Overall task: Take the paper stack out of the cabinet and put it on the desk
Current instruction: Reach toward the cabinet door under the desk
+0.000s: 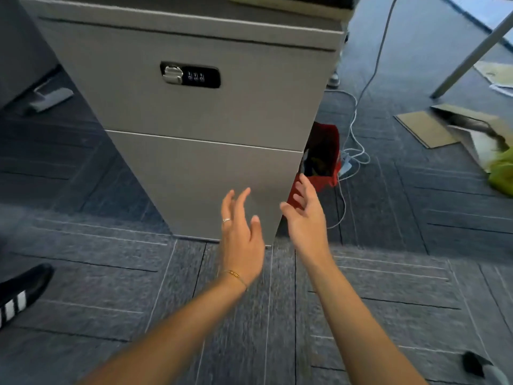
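A grey drawer cabinet point(194, 112) stands on the carpet in front of me, both of its drawer fronts shut. A black combination lock point(190, 74) sits in the upper front. My left hand point(241, 232) is open, fingers spread, just in front of the lower drawer front point(200, 173). At the cabinet's lower right corner my right hand point(305, 215) is also open and holds nothing. No paper stack is visible; the inside of the cabinet is hidden. A pale flat object point(288, 2) lies on the cabinet's top at the upper edge of view.
A red bag point(327, 154) stands right of the cabinet, with white cables point(352, 134) on the floor beside it. Cardboard point(424, 129) and a green item point(502, 173) lie at right. A grey desk leg point(472, 56) slants at upper right. A black striped shoe point(19, 293) is at left.
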Demonstrator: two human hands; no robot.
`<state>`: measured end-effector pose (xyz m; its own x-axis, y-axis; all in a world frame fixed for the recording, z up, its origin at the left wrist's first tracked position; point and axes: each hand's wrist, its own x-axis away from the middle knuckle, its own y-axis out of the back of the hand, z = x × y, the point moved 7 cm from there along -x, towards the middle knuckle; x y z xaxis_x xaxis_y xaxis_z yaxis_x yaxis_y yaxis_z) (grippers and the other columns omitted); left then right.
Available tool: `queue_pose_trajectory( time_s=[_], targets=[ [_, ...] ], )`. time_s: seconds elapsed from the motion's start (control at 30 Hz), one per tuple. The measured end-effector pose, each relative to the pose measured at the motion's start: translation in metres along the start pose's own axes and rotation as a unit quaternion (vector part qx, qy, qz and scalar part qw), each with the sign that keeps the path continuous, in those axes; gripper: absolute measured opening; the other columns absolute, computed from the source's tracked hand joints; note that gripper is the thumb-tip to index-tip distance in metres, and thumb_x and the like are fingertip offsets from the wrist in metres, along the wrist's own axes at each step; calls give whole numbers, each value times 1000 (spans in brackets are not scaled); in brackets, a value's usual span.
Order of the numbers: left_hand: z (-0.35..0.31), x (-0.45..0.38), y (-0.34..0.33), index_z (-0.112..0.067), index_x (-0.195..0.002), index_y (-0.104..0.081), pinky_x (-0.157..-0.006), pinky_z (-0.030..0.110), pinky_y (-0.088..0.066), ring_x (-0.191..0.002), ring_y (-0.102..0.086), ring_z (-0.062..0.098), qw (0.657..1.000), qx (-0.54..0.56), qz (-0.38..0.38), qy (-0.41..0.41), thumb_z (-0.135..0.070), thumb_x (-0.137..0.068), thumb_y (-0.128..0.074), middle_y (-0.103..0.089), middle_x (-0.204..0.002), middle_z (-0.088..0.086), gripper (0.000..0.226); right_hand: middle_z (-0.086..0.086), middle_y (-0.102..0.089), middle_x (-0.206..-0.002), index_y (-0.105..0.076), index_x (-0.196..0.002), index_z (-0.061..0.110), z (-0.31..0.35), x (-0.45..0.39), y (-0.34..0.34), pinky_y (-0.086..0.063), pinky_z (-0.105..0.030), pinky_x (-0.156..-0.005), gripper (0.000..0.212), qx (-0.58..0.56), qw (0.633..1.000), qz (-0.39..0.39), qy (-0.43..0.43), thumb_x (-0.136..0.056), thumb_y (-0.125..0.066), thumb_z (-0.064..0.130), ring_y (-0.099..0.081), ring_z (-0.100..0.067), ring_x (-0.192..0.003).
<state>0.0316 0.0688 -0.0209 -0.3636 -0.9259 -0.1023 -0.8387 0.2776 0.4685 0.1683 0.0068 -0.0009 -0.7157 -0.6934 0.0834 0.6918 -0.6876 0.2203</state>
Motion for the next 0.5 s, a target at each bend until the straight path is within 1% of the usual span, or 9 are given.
queue_pose_trajectory(
  time_s=[0.07,0.1,0.17,0.23,0.3,0.33,0.37,0.43,0.5],
  targets=[
    [10,-1,-14,-37,-155,-30,-102,16,-35,-147,-35,6,1000,9,15,-8,-16,-104,-42,-6,-169,-11,56,23,-57,-139,-40,-157,26,-4,-8,-6,-45,-14,-107,69,0,1000,15,25,-96,-60,1,-53,19,-118],
    [12,0,-19,-37,-156,-28,-105,20,-36,-152,-31,14,1000,9,20,-9,-16,-104,-42,-2,-170,-13,58,24,-60,-134,-44,-155,27,-6,-11,-6,-47,-14,-104,69,12,999,9,34,-94,-59,-1,-56,18,-116],
    [12,-1,-27,-36,-159,-22,-105,17,-31,-156,-24,16,1000,10,27,-10,-15,-103,-45,3,-171,-13,64,17,-66,-133,-52,-149,30,-7,-17,-3,-52,-28,-105,66,38,997,-10,62,-90,-59,-1,-62,0,-122],
    [12,-1,-34,-36,-160,-20,-105,17,-28,-156,-22,17,999,1,30,-16,-14,-101,-48,3,-171,-10,69,15,-70,-125,-59,-140,29,-6,-24,-3,-55,-29,-101,61,51,995,-12,80,-88,-59,-2,-66,-6,-119],
    [12,2,-40,-34,-158,-26,-110,23,-34,-153,-30,20,999,-13,36,-28,-11,-98,-51,-9,-170,-5,69,16,-69,-115,-60,-132,29,-4,-28,-1,-57,-29,-96,52,53,995,-18,80,-89,-63,1,-68,-7,-111],
    [13,5,-43,-32,-154,-34,-113,29,-39,-148,-37,20,998,-22,41,-34,-10,-95,-52,-23,-165,-2,65,16,-68,-111,-60,-127,30,-4,-29,2,-58,-32,-96,45,53,995,-26,78,-90,-66,4,-69,-8,-108],
    [14,8,-47,-29,-147,-45,-111,35,-45,-139,-46,20,997,-36,51,-37,-10,-93,-52,-38,-155,-2,57,16,-69,-107,-59,-121,30,-4,-30,4,-58,-35,-96,39,57,995,-34,78,-90,-68,9,-70,-9,-104],
    [13,15,-56,-26,-128,-62,-98,41,-52,-119,-60,18,995,-62,78,-28,-11,-91,-50,-59,-131,-4,42,16,-70,-100,-61,-113,27,-4,-30,9,-58,-40,-94,25,84,992,-43,82,-91,-70,19,-71,-10,-97],
    [13,23,-61,-27,-114,-67,-88,42,-54,-104,-64,16,995,-54,82,12,-15,-90,-51,-67,-113,-5,31,14,-70,-92,-62,-105,24,-4,-25,12,-57,-41,-90,16,120,988,-39,94,-91,-70,28,-68,-8,-88]
  ],
)
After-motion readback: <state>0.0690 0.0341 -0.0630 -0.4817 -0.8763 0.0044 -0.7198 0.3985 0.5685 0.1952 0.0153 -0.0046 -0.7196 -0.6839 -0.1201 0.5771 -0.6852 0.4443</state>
